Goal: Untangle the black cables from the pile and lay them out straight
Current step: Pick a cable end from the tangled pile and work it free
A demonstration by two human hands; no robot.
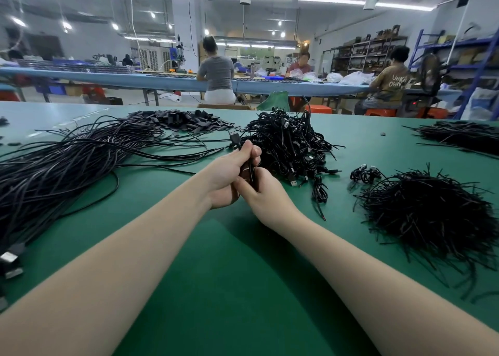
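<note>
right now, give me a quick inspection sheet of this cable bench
surface: green mat covering the bench, pale blue table beyond it
job's things: tangled pile of black cables with USB plugs, centre; straightened cables laid out on the left
clutter: heap of short black ties on the right, another dark heap far right, small flat black pieces at the back
grippers: left hand grips a coiled cable with a USB plug sticking up; right hand pinches the same coil from below
cables: one small coil lies apart, right of the pile
surroundings: workers seated at a long blue bench, shelving at the right
</note>
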